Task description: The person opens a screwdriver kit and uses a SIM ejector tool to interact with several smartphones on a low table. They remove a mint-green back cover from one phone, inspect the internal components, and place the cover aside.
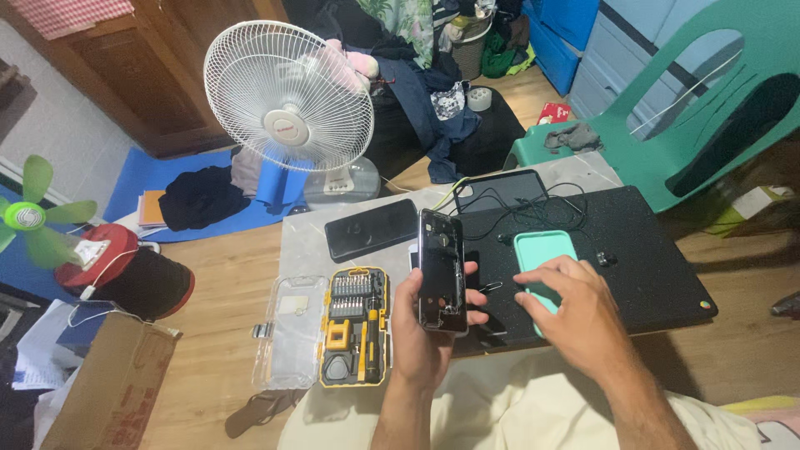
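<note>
My left hand (421, 333) holds a black smartphone (441, 268) upright over the near edge of a low table, its glossy back toward me. My right hand (575, 312) rests palm down with fingers spread on a mint-green phone case (544, 252), which lies on a black mat (650, 250). A second black phone (372, 229) lies flat on the grey tabletop to the left. An open yellow and black screwdriver bit kit (354, 327) sits just left of my left hand, its clear lid (290, 332) folded out beside it.
A dark tablet (500, 190) and tangled black cables (546, 207) lie at the back of the mat. A white table fan (287, 96) stands behind the table. A green plastic chair (700, 92) is at right, a cardboard box (108, 387) at lower left.
</note>
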